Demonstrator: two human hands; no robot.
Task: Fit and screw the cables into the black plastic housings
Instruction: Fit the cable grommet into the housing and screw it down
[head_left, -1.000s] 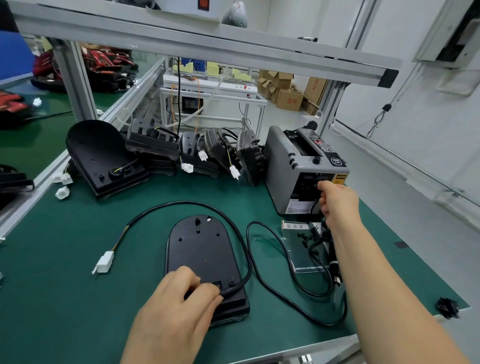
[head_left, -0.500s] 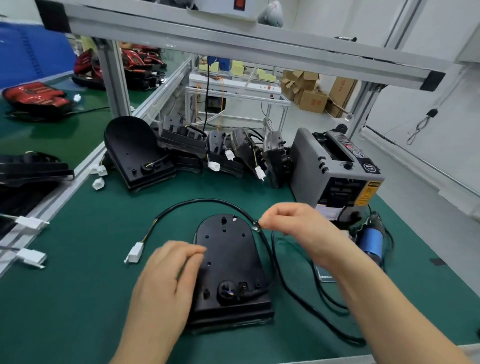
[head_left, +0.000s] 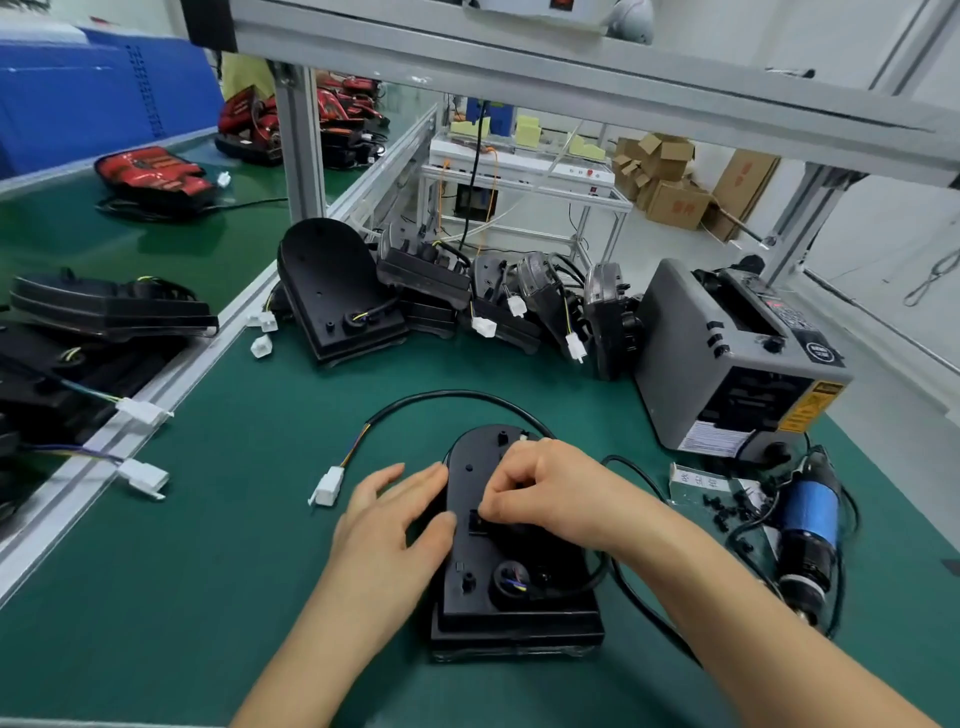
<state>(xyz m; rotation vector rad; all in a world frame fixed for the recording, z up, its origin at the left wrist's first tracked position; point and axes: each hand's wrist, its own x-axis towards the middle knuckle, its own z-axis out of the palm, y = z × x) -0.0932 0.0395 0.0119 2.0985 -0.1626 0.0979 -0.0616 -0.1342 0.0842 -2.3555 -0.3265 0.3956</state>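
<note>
**At lower centre, a pinch on the housing's midline**

Down at the near edge of the bench, the right hand curls its fingertips tight on a small black piece, held to the middle of the black plastic housing. The left hand lies flat-fingered along the housing's left edge. The housing's long axis runs away from the person, rounded end far. Its cable leaves the near end, below the pinch, and loops round to a white connector. A blue electric screwdriver lies at the right of the frame on the green mat, nearer the right hand, with a grey tape dispenser beyond.

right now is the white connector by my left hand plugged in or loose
Loose. The white connector lies on the green mat beside the left hand, mated with nothing.
</note>
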